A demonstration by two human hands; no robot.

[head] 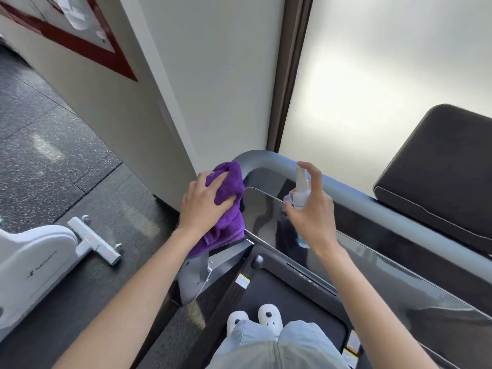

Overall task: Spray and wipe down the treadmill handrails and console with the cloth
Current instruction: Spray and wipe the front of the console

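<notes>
The left hand (205, 201) is closed over a bunched purple cloth (226, 209), pressing it onto the corner where the grey handrail (346, 193) bends; this grip appears chosen to bear down on the curve and rub it. The right hand (311, 209) is wrapped round a small clear spray bottle (300, 193), forefinger raised over the pump top and nozzle turned toward the cloth and rail, in my judgement ready to wet the area just ahead of the wiping. Directly beneath the right hand lies the glossy dark console (372, 259), its panel reflecting light, with no cloth on it; it looks not yet wiped.

Below both hands the person stands in white slippers (269, 315) on the treadmill belt (306, 310). To the left of the left hand is speckled dark rubber flooring (53, 145) and part of a white exercise machine (34, 262). Beyond the hands stand a pale wall and frosted glass.
</notes>
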